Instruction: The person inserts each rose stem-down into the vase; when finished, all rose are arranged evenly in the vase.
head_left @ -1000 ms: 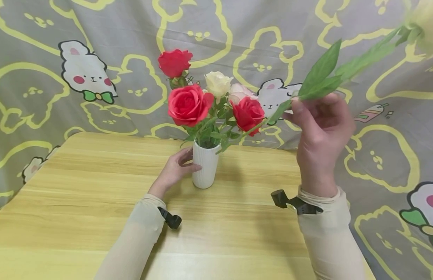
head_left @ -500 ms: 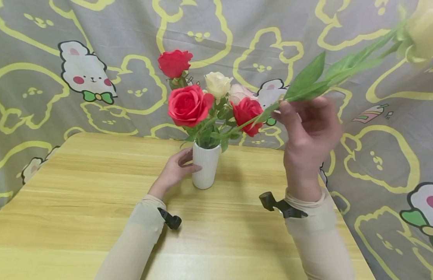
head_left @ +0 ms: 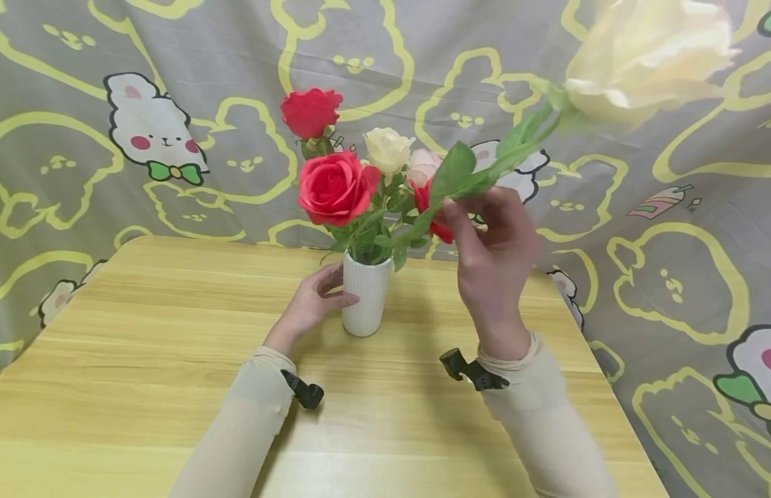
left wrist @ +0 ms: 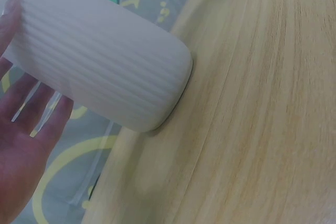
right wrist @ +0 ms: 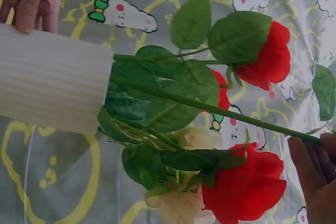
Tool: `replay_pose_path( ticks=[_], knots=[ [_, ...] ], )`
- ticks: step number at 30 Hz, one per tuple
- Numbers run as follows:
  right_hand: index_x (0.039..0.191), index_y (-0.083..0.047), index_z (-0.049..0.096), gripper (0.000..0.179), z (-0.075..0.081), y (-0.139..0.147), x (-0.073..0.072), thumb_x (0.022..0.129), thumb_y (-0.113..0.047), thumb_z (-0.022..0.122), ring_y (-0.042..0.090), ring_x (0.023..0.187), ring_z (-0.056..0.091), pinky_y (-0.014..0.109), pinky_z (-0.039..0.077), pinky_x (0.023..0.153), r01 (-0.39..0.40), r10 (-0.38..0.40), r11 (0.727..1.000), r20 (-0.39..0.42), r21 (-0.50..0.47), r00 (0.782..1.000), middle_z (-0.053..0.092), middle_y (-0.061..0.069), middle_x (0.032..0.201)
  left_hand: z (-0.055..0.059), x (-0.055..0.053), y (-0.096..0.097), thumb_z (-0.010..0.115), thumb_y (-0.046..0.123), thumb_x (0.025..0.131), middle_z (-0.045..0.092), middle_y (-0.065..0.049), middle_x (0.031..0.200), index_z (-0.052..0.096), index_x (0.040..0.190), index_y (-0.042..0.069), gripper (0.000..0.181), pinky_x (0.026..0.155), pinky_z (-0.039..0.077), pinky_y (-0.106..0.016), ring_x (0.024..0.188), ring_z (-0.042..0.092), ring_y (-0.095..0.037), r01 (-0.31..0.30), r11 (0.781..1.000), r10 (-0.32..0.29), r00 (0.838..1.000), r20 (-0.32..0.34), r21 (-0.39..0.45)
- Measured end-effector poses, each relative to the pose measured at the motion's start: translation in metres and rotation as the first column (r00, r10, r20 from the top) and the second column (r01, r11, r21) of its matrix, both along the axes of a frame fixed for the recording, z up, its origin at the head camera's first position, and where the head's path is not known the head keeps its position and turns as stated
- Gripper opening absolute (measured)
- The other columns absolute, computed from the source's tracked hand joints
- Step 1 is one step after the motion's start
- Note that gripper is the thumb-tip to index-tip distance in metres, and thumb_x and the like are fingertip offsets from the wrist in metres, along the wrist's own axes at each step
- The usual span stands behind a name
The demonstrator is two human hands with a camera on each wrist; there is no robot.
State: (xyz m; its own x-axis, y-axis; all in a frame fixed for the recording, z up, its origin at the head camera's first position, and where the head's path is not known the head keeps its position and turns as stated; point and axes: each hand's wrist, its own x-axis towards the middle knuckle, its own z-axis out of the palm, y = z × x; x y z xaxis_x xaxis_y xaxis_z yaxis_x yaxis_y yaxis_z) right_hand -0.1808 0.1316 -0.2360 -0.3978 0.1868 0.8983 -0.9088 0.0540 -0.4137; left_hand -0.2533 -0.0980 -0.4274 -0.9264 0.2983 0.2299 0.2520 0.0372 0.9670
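Observation:
A white ribbed vase (head_left: 367,301) stands upright on the wooden table, full of roses. My left hand (head_left: 312,299) holds its left side, thumb across the front and fingers behind. Up at the right, my right hand (head_left: 499,259) pinches the green stem of a cream rose (head_left: 650,66), whose bloom leans to the upper right. In the right wrist view the stem (right wrist: 236,117) runs down to the vase mouth among the leaves; its lower end is hidden there. Red roses (head_left: 338,188), a small cream rose (head_left: 388,149) and a pale pink rose (head_left: 425,167) stand in the vase.
The wooden table (head_left: 174,332) ends just behind the vase. A grey curtain (head_left: 236,55) with yellow and white cartoon animals hangs behind it and along the right. Each wrist wears a small black camera on a strap.
My right hand has moved left and slightly down toward the vase, bringing the cream rose along; its bloom now shows in front of the curtain. My left hand stays on the vase.

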Motion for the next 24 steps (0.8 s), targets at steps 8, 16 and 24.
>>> replay_pose_path(
  ticks=[8, 16, 24],
  knots=[
    [0.097, 0.012, 0.062, 0.014, -0.014, -0.005, -0.009, 0.084, 0.016, 0.066, 0.021, 0.071, 0.065, 0.031, 0.060, 0.065, -0.003, -0.021, 0.979, 0.112, 0.204, 0.993, 0.066, 0.017, 0.083, 0.006, 0.004, 0.001, 0.077, 0.006, 0.086, 0.053, -0.011, 0.139, 0.049, 0.144, 0.011, 0.065, 0.104, 0.046, -0.040, 0.128, 0.049, -0.029, 0.006, 1.000, -0.006, 1.000, 0.004, 0.013],
    [0.096, 0.007, 0.066, 0.010, -0.023, -0.001, -0.025, 0.086, 0.009, 0.068, 0.018, 0.075, 0.065, 0.028, 0.057, 0.070, 0.041, -0.118, 0.948, 0.228, 0.315, 0.967, 0.068, 0.013, 0.087, 0.026, 0.017, 0.002, 0.075, 0.004, 0.087, 0.051, -0.016, 0.140, 0.047, 0.144, 0.005, 0.064, 0.105, 0.044, -0.045, 0.129, 0.047, -0.033, 0.012, 1.000, -0.012, 1.000, 0.027, 0.000],
    [0.101, 0.006, 0.064, 0.016, -0.033, -0.003, -0.037, 0.086, 0.010, 0.063, 0.019, 0.076, 0.063, 0.025, 0.055, 0.066, 0.008, -0.111, 0.944, 0.295, 0.331, 0.949, 0.068, 0.013, 0.088, 0.027, 0.018, 0.002, 0.075, 0.003, 0.087, 0.051, -0.017, 0.141, 0.046, 0.145, 0.004, 0.065, 0.106, 0.043, -0.047, 0.130, 0.047, -0.034, 0.014, 1.000, -0.015, 1.000, 0.027, 0.007]
  ],
)
